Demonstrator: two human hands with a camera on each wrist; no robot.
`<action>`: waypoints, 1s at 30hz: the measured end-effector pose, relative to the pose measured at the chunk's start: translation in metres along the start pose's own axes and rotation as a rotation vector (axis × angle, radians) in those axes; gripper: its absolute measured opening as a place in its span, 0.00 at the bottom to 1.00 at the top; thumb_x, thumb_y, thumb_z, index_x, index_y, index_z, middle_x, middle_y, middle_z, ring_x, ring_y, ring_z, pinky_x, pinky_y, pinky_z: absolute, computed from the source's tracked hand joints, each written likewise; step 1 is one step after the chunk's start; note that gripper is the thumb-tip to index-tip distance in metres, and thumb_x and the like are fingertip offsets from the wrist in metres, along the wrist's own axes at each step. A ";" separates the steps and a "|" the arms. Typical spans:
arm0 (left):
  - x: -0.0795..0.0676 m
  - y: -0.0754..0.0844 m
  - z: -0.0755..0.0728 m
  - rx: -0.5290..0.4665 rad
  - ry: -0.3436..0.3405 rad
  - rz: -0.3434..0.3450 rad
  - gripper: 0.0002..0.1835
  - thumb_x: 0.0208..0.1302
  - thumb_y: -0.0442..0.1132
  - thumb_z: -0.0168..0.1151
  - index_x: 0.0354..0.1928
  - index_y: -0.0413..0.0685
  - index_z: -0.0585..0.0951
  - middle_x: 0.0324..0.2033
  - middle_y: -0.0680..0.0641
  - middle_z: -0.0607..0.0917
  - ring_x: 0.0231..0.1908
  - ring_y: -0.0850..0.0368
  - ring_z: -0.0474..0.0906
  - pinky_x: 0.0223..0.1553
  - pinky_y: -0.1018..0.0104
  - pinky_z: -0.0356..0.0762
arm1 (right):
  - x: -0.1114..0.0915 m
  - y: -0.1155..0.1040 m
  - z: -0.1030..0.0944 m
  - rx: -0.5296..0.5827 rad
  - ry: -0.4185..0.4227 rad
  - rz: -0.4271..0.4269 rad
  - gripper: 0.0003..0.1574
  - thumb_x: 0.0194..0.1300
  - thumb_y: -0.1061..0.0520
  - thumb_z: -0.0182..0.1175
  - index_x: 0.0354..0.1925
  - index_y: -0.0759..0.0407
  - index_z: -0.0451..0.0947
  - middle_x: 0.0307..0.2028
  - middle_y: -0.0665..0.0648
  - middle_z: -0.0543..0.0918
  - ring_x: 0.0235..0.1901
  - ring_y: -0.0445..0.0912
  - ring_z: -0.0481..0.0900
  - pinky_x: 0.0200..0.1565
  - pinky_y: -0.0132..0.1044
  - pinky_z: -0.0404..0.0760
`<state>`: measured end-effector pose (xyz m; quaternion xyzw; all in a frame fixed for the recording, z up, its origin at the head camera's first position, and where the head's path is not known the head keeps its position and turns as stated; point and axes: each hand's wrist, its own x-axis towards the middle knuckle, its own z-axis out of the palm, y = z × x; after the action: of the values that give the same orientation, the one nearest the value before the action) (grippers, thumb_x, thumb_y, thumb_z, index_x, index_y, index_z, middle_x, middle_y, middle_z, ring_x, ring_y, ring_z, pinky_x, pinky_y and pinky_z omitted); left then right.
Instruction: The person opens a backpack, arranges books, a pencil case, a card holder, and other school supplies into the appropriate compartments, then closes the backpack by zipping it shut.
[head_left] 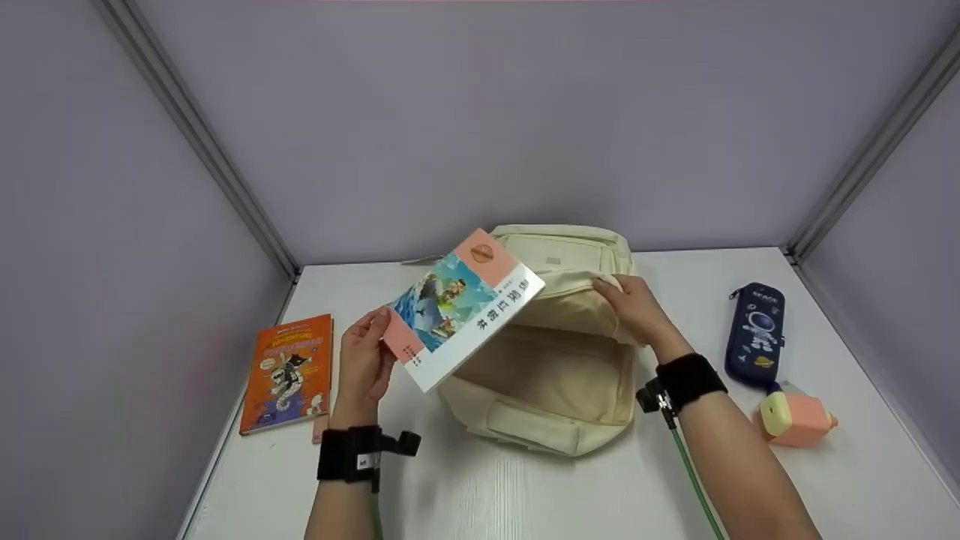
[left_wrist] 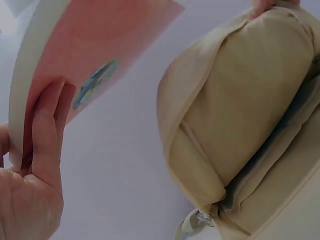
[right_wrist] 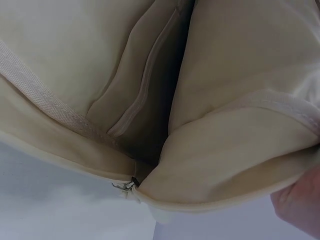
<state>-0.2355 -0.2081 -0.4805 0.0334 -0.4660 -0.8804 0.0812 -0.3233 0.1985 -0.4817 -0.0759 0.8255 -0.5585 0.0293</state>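
A paperback book (head_left: 457, 300) with a pink, white and blue illustrated cover is held tilted in the air by my left hand (head_left: 365, 360), thumb on the cover and fingers behind it. In the left wrist view the fingers (left_wrist: 47, 130) lie against the pink back of the book (left_wrist: 100, 35). My right hand (head_left: 637, 311) pinches the upper edge of a cream backpack (head_left: 525, 427) and lifts it. The backpack lies unzipped, its opening facing me, and the book overlaps its left side in the head view. Inner pockets (right_wrist: 135, 95) show in the right wrist view.
An orange book (head_left: 289, 375) lies at the left of the white table (head_left: 465, 495), partly over a pinkish item (head_left: 320, 429). To the right are a dark blue space-themed pencil case (head_left: 756, 334) and a pink and yellow object (head_left: 799, 420). Walls close in the back and sides.
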 end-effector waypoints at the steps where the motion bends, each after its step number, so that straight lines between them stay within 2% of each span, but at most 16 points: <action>1: 0.000 -0.003 0.001 0.013 -0.021 -0.015 0.17 0.72 0.40 0.58 0.51 0.31 0.79 0.39 0.37 0.86 0.38 0.46 0.86 0.34 0.61 0.83 | 0.001 -0.001 0.000 -0.013 0.014 -0.004 0.23 0.74 0.44 0.54 0.31 0.61 0.75 0.21 0.49 0.69 0.23 0.42 0.67 0.29 0.35 0.69; 5: -0.003 -0.013 0.004 0.092 -0.120 -0.095 0.17 0.72 0.41 0.58 0.50 0.30 0.79 0.37 0.36 0.85 0.36 0.46 0.87 0.33 0.61 0.83 | 0.003 -0.006 0.002 -0.011 0.071 -0.008 0.22 0.74 0.47 0.54 0.28 0.60 0.72 0.22 0.50 0.67 0.24 0.43 0.66 0.30 0.36 0.67; 9: -0.004 -0.023 0.003 0.163 -0.238 -0.178 0.16 0.73 0.41 0.57 0.49 0.31 0.81 0.35 0.36 0.85 0.32 0.49 0.87 0.31 0.63 0.83 | 0.004 -0.011 0.005 0.025 0.090 0.012 0.22 0.75 0.47 0.53 0.27 0.59 0.69 0.21 0.50 0.66 0.24 0.43 0.65 0.30 0.36 0.67; 13: -0.005 -0.036 0.000 0.242 -0.295 -0.251 0.16 0.73 0.42 0.58 0.46 0.32 0.82 0.32 0.39 0.86 0.28 0.53 0.85 0.27 0.66 0.82 | 0.004 -0.014 0.006 0.044 0.096 0.016 0.23 0.75 0.46 0.53 0.27 0.59 0.68 0.22 0.51 0.66 0.24 0.43 0.66 0.31 0.36 0.68; 16: -0.007 -0.046 -0.001 0.295 -0.275 -0.302 0.16 0.73 0.41 0.57 0.47 0.32 0.81 0.32 0.38 0.86 0.28 0.52 0.86 0.26 0.67 0.81 | 0.005 -0.015 0.006 0.059 0.095 0.006 0.23 0.76 0.46 0.52 0.27 0.60 0.68 0.21 0.50 0.66 0.23 0.42 0.66 0.31 0.36 0.68; 20: -0.009 -0.057 0.000 0.323 -0.206 -0.347 0.16 0.74 0.40 0.56 0.49 0.31 0.80 0.34 0.38 0.86 0.30 0.50 0.86 0.27 0.66 0.82 | 0.006 -0.016 0.005 0.076 0.092 0.010 0.24 0.76 0.47 0.51 0.28 0.62 0.69 0.21 0.50 0.68 0.24 0.43 0.67 0.32 0.35 0.69; 24: -0.011 -0.064 -0.001 0.296 -0.140 -0.361 0.17 0.73 0.38 0.56 0.51 0.27 0.77 0.33 0.39 0.86 0.29 0.52 0.86 0.27 0.66 0.82 | 0.006 -0.018 0.004 0.086 0.092 0.039 0.22 0.76 0.47 0.51 0.31 0.63 0.74 0.25 0.51 0.73 0.28 0.44 0.70 0.35 0.35 0.71; 30: -0.012 -0.073 0.001 0.197 -0.096 -0.349 0.18 0.75 0.33 0.52 0.56 0.20 0.71 0.33 0.38 0.86 0.31 0.52 0.86 0.30 0.65 0.83 | 0.006 -0.018 0.002 0.094 0.081 0.052 0.22 0.76 0.47 0.51 0.29 0.61 0.71 0.25 0.50 0.71 0.29 0.43 0.69 0.36 0.34 0.70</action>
<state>-0.2321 -0.1651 -0.5409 0.0792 -0.5404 -0.8319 -0.0985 -0.3272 0.1890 -0.4654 -0.0304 0.8006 -0.5982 0.0137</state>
